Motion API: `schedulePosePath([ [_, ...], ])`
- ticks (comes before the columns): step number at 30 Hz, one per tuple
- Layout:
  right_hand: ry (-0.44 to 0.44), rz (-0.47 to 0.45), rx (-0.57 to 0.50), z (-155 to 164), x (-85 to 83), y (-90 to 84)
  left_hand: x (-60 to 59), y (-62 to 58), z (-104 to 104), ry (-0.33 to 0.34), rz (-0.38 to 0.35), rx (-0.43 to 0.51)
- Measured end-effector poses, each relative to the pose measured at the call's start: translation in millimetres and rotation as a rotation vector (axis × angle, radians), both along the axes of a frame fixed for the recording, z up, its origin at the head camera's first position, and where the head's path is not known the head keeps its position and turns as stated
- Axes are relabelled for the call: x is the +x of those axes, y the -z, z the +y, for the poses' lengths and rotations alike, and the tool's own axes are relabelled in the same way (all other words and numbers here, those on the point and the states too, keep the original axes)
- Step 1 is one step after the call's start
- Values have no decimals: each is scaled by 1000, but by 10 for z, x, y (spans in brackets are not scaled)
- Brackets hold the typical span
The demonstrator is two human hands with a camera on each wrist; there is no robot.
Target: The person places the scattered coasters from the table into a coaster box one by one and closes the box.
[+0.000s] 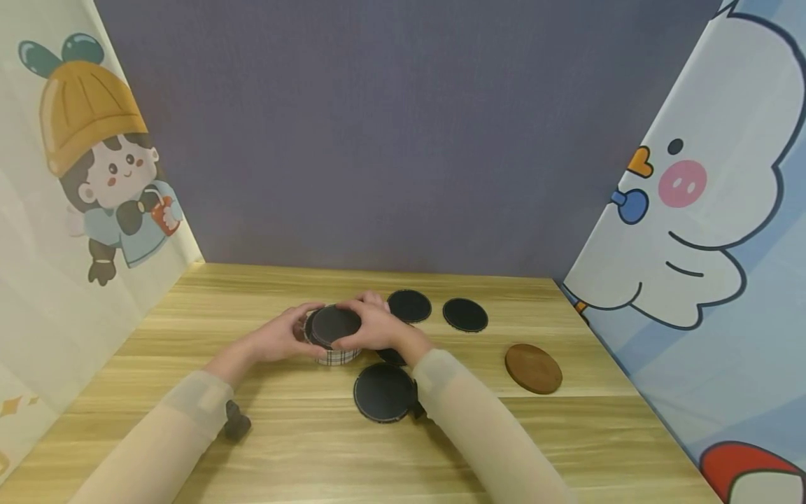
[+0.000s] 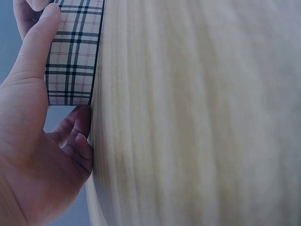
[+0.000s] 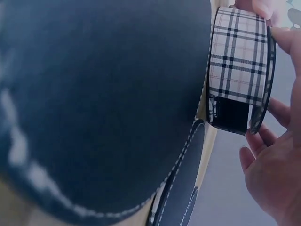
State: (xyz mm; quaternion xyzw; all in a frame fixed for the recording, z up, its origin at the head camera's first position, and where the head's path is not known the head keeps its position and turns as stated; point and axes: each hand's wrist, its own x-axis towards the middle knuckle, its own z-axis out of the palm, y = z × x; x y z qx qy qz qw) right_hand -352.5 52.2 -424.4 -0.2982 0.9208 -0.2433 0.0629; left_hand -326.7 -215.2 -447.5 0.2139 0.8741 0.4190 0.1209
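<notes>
A round plaid holder (image 1: 336,355) stands on the wooden table (image 1: 189,315) near its middle. My left hand (image 1: 286,336) grips its left side, the thumb lying along the plaid wall (image 2: 73,52). Over the holder's top, my right hand (image 1: 371,325) curls its fingers round a black round coaster (image 1: 334,324) that sits tilted at the rim. In the right wrist view the plaid holder (image 3: 237,61) shows side-on, with my right hand's fingers (image 3: 277,155) at its edge. A large black stitched coaster (image 3: 103,94) fills that view's foreground.
Two black coasters (image 1: 409,306) (image 1: 465,314) lie behind the hands and a bigger one (image 1: 384,392) lies in front. Another black coaster (image 1: 392,357) is partly hidden under my right wrist. A brown coaster (image 1: 532,368) lies to the right. Cartoon-printed panels flank the table.
</notes>
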Motion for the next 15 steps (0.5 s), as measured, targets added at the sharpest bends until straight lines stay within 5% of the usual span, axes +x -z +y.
schedulePosePath([
  [15,-9,28,30,-39,-19,31,15,-7,-1,-10,-25,-13],
])
